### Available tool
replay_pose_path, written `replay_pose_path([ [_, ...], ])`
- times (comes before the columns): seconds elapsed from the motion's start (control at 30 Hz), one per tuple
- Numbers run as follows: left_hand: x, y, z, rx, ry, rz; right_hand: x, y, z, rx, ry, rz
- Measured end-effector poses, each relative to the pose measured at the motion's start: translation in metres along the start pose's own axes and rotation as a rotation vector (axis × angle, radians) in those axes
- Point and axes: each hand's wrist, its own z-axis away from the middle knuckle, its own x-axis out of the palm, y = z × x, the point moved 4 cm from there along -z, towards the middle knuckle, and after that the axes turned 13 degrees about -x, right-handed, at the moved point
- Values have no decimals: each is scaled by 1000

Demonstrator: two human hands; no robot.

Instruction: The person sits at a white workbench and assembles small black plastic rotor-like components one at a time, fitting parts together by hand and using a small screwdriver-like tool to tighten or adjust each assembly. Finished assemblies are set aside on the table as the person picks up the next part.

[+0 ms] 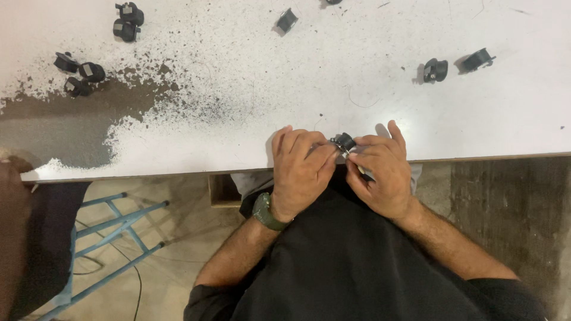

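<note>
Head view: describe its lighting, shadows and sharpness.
Head view: even, soft light on the white table, no hard glare; small parts cast short, faint shadows; left hand and right hand are fairly sharp, but the small black part between them is too tiny to resolve.

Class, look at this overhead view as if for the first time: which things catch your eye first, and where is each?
At the near edge of the white worktable, the left hand and right hand meet around a small black plastic part. Across the table's left side spreads a dark speckled worn patch, with more small black parts clustered above it. A blue metal stool frame stands on the floor lower left.
</note>
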Motion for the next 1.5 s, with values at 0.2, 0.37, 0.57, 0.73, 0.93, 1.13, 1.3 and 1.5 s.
replay_pose_path([
  [0.2,-1,1,-2,-21,-11,16,4,-2,5,-95,2,-89],
  [0.37,0,-1,-2,-14,-45,25,6,-3,2,-72,7,-24],
  [0.57,-1,-4,-2,-15,-67,66,2,-9,-8,-76,3,28],
  [0.73,-3,-3,-2,-5,-87,39,2,-12,-16,-76,-89,69],
  [0.93,-17,-7,-8,-89,-28,22,-15,-9,-25,-79,-89,111],
  [1.13,-13,-5,-14,-76,-108,111,-11,4,-31,60,-183,158],
  [1.3,-12,-7,-18,-75,-74,132,-2,8,-28,62,-176,177],
  [1.5,-17,-3,-10,89,-24,30,-3,10,-21,70,-158,158],
])
